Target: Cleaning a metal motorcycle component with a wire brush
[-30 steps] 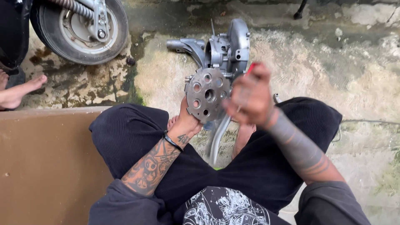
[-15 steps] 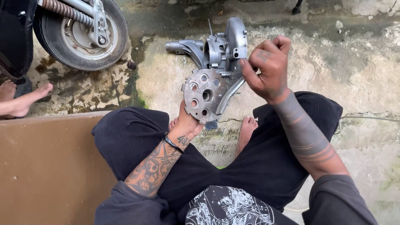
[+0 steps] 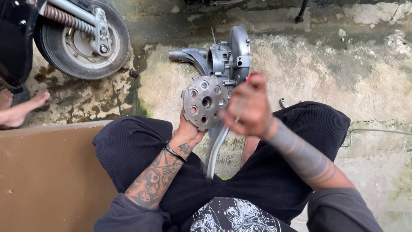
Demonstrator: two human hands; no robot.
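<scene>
The right hand (image 3: pixel 249 107) has dropped from beside the engine casing (image 3: pixel 227 60), where it was raised half a second ago, to just right of the perforated round clutch plate (image 3: pixel 205 102); it is blurred, closed on a thin tool with a red end, so the work looks to be shifting back onto the plate. The left hand (image 3: pixel 189 129) grasps that plate from below, upright over the lap. No containers are visible. A scooter wheel (image 3: pixel 81 38) stands well apart at upper left.

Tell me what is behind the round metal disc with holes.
Behind the perforated metal disc, held by the left hand, stands a grey engine casing on the concrete ground. The disc and the blurred right hand cover the casing's lower part.
</scene>
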